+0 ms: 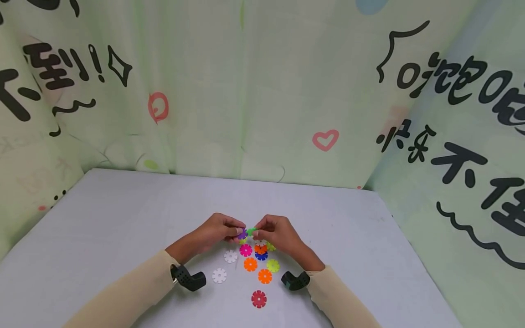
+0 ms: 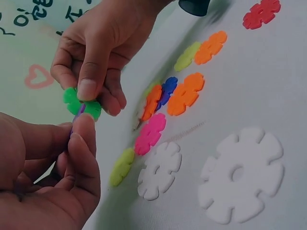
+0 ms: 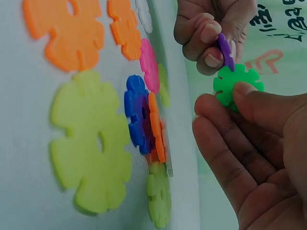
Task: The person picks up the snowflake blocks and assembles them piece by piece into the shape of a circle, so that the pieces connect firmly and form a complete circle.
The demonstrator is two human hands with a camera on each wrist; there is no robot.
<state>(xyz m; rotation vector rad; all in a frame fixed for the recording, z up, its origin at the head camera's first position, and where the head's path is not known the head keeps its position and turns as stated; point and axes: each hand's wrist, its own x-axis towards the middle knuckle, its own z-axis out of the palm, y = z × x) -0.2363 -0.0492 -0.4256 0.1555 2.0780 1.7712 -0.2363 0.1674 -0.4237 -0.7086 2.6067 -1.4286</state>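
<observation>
Both forearms reach inward over the table [image 1: 123, 218], and the hands meet just beyond the loose discs. The left hand [image 1: 214, 230] pinches the purple disc [image 3: 225, 51] between thumb and curled fingers. The right hand [image 1: 280, 232] grips the green disc [image 3: 247, 74], its thumb pressed flat on the face. The two discs touch edge to edge, set crosswise, above the table; whether their slots interlock, I cannot tell. The red disc [image 1: 259, 299] lies nearest the person, between the forearms.
</observation>
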